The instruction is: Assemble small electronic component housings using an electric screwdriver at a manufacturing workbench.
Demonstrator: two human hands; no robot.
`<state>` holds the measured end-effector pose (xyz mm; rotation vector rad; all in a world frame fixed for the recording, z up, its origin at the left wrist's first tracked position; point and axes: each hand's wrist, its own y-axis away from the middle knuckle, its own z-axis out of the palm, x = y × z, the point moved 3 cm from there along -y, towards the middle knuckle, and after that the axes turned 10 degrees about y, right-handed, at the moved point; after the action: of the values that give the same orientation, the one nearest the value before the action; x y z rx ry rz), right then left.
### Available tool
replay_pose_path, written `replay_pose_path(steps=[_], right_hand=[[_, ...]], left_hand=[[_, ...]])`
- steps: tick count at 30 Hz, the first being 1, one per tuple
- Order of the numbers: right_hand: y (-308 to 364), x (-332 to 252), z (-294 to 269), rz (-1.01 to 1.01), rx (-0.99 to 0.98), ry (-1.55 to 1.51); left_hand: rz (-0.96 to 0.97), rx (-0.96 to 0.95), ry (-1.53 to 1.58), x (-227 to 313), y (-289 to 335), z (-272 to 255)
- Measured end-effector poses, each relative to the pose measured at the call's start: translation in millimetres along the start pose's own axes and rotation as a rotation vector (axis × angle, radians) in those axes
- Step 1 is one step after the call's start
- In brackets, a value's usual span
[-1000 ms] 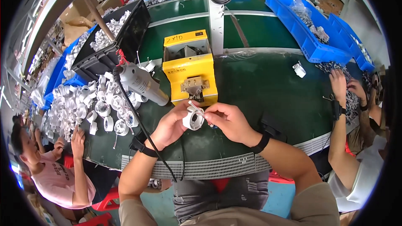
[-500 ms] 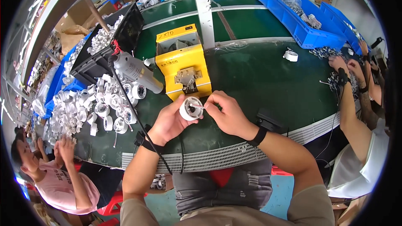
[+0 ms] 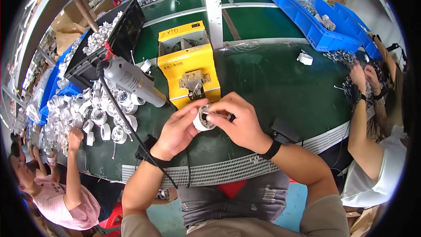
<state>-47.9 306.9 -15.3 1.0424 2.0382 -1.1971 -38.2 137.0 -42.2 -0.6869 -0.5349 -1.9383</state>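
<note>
My left hand [image 3: 177, 129] is closed round a white ring-shaped housing [image 3: 202, 120], holding it tilted with its opening toward my right hand. At that opening, the fingers of my right hand [image 3: 239, 120] are pinched on thin wires, now mostly hidden by the fingers. A small dark piece [image 3: 231, 117] pokes out between my right fingers; its kind is unclear. Just beyond both hands stands a yellow bench machine [image 3: 190, 68] with a metal fixture [image 3: 194, 82] on its front. To its left hangs a grey electric screwdriver [image 3: 133, 79] with a black cord.
Many white housings [image 3: 70, 112] are heaped on the green table [image 3: 258, 79] at left, near a black crate [image 3: 125, 35]. Blue bins [image 3: 324, 37] stand far right, and a single white ring [image 3: 304, 58] lies near them. A dark box [image 3: 284, 130] sits beside my right wrist. Co-workers sit on both sides.
My left hand has turned the housing more side-on, and my right fingers have moved closer over its opening. The screwdriver appears further left. The left co-worker's hands have moved apart.
</note>
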Motion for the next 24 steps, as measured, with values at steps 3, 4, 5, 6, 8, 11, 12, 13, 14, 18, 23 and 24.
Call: replay_pose_path(steps=[3, 4, 5, 6, 8, 11, 12, 13, 14, 18, 23, 24], right_hand=[[-7, -3, -9, -0.128, 0.043, 0.043], [-7, -4, -13, -0.230, 0.049, 0.064], [-8, -2, -17, -0.233, 0.044, 0.068], [-8, -2, -21, -0.294, 0.033, 0.170], [-10, -2, -24, -0.416, 0.011, 0.369], [-6, -13, -19, -0.452, 0.012, 0.400], [-5, -18, -17, -0.461, 0.031, 0.401], [-3, -25, -16, -0.446, 0.050, 0.406], [-2, -25, -14, -0.448, 0.047, 0.404], [-2, -22, -14, -0.405, 0.110, 0.373], [-2, -17, -13, -0.423, 0.145, 0.365], [-1, -16, -12, -0.423, 0.145, 0.364]], left_hand=[[0.085, 0.013, 0.009, 4, 4, 3], [0.122, 0.030, -0.004, 6, 4, 2], [0.146, 0.040, 0.006, 7, 4, 1], [0.151, 0.039, 0.011, 7, 3, 1], [0.318, 0.058, -0.044, 10, 5, 3], [0.364, 0.016, -0.020, 13, 6, 1], [0.391, -0.004, -0.015, 14, 7, 1], [0.392, 0.000, -0.013, 14, 8, 0], [0.379, -0.023, -0.004, 13, 8, 1], [0.371, -0.022, -0.028, 12, 9, 2], [0.359, 0.022, -0.044, 13, 7, 3], [0.353, 0.044, -0.059, 14, 7, 2]])
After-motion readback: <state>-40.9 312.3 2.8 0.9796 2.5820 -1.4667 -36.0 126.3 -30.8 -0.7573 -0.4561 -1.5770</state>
